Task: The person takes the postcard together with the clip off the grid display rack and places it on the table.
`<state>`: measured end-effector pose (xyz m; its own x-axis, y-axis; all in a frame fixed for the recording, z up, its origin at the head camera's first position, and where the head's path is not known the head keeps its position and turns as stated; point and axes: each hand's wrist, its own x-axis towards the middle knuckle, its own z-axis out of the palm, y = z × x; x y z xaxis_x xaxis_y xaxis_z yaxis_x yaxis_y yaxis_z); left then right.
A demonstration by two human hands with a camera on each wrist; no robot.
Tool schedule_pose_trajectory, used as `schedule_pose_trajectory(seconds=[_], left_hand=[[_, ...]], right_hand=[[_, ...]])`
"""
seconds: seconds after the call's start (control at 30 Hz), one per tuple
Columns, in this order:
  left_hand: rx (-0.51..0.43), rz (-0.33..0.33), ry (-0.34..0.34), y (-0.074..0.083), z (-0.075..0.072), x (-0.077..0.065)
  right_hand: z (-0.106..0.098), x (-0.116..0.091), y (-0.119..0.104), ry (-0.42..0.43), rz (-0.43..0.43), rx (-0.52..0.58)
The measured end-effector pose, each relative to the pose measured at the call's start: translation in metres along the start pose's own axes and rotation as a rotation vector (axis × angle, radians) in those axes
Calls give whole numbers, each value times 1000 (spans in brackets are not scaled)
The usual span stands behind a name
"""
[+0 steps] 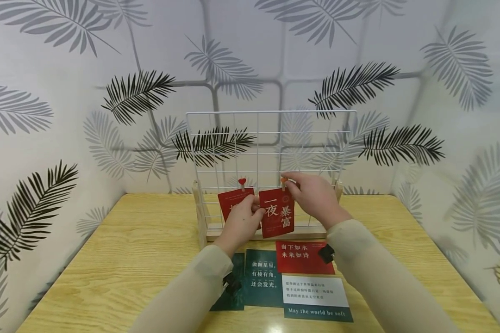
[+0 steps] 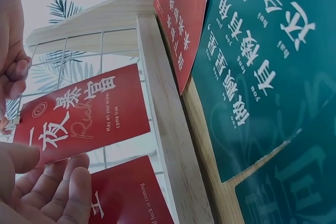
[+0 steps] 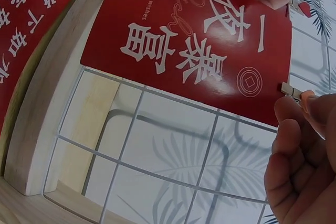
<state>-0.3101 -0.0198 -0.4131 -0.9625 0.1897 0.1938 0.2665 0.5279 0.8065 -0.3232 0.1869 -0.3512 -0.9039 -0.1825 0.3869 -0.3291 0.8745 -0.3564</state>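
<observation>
My left hand [image 1: 242,221] pinches the left edge of a red card [image 1: 277,213] with white lettering, held against a white wire grid [image 1: 269,152]. At the card's upper edge, my right hand [image 1: 314,196] pinches a small wooden clothespin [image 3: 292,91] with an orange ornament. The clothespin's tip meets the card's edge in the right wrist view. Left of it, a second red card [image 1: 229,198] hangs tilted from a clothespin with a red heart [image 1: 242,181], partly hidden behind my left hand.
The grid stands in a wooden base [image 2: 176,145] on a yellow wood-grain table [image 1: 150,240]. In front lie a red card [image 1: 302,259], a green card [image 1: 263,289], a white-and-green card [image 1: 316,296] and another green card [image 1: 233,300] partly under my left sleeve. Leaf-patterned wall covering [image 1: 250,41] rises behind.
</observation>
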Motion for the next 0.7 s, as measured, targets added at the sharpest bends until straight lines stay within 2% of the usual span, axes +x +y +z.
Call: schedule_pose_trajectory(seconds=[0.23,0.7], left_hand=[[42,27,41,3,2,2],[25,54,69,1,1,4]], right_hand=[[4,1,3,85,-46,-23],[8,-2,2,154,-29,15]])
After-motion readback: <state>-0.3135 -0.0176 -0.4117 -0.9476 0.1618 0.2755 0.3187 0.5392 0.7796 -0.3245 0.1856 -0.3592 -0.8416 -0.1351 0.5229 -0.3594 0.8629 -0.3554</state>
